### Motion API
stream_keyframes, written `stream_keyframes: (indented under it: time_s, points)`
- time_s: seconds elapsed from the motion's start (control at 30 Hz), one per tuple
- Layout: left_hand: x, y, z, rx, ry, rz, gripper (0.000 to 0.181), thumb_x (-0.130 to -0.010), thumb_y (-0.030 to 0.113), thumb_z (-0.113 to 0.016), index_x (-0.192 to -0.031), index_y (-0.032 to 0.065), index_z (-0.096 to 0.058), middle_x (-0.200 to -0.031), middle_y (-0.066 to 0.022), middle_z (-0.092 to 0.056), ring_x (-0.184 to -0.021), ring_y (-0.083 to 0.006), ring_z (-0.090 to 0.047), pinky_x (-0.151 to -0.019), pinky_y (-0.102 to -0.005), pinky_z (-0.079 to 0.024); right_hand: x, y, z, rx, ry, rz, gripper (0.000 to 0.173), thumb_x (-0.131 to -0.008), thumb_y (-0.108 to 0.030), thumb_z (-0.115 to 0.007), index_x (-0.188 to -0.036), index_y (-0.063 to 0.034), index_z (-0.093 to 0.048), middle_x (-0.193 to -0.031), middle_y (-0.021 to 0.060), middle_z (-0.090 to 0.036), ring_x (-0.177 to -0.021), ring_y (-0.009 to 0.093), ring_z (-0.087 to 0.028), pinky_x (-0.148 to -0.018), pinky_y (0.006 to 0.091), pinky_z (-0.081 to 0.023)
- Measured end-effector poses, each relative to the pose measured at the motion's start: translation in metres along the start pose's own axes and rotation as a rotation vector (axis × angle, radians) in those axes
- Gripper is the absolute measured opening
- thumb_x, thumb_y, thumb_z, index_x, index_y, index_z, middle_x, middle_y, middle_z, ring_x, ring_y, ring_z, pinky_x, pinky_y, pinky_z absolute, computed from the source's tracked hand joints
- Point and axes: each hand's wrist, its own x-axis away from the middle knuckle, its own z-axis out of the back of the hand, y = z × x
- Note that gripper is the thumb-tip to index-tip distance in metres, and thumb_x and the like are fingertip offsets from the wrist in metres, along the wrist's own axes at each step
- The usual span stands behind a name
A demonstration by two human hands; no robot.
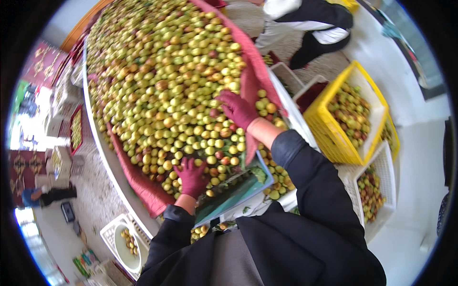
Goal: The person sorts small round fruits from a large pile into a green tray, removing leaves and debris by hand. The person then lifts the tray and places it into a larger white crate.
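Note:
A large heap of small round yellow-green fruits [168, 89], some blushed red and most likely jujubes, spreads before me. My left hand [192, 180], in a maroon glove, rests on the heap's near edge with its fingers apart. Farther up on the right, my right hand [238, 108], gloved alike, lies over the fruits with curved fingers; whether it holds any is hidden. A red cloth [139, 189] lines the left side, and another red cloth [263, 77] runs along the right. Just in front of my body is a blue-green tray [232, 198] with leaves on it.
At right, a tilted yellow crate [325, 132] and a white crate [388, 178] contain fruits. A white bucket [120, 255] with fruits stands at lower left. One person [315, 21] bends over at top right; another person [46, 196] is far left.

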Motion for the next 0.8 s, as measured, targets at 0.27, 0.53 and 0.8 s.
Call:
stream_keyframes:
  time_s: [0.27, 0.53, 0.8]
  points:
    - [0.069, 0.007, -0.008, 0.204, 0.095, -0.083, 0.061, -0.071, 0.039, -0.079, -0.129, 0.0363, -0.061, -0.147, -0.0148, -0.039, -0.138, -0.0457, -0.031, -0.106, -0.0717, -0.024, -0.035, -0.020, -0.081, 0.714, -0.368, -0.210, 0.060, -0.090, -0.054, -0.059, -0.143, -0.0289, -0.049, -0.161, 0.0106, -0.023, -0.146, 0.039, -0.024, -0.116, 0.0668, -0.010]
    - [-0.012, -0.103, 0.017, 0.070, 0.433, 0.221, 0.078, -0.075, 0.028, -0.079, -0.145, 0.0192, -0.046, -0.156, -0.0199, -0.029, -0.144, -0.0431, -0.025, -0.118, -0.0568, -0.018, 0.078, -0.085, -0.102, 0.350, -0.544, -0.101, 0.055, -0.089, -0.049, -0.061, -0.141, -0.0325, -0.050, -0.159, 0.0142, -0.025, -0.145, 0.041, -0.028, -0.115, 0.0701, -0.008]
    - [-0.028, -0.175, 0.007, 0.213, 0.380, 0.417, 0.077, -0.078, 0.041, -0.077, -0.145, 0.0221, -0.045, -0.147, -0.0142, -0.043, -0.135, -0.0401, -0.037, -0.111, -0.0505, -0.034, 0.087, -0.115, -0.082, -0.093, -0.524, 0.186, 0.054, -0.081, -0.028, -0.073, -0.133, -0.0233, -0.059, -0.138, 0.0140, -0.052, -0.125, 0.032, -0.052, -0.109, 0.0552, -0.036]
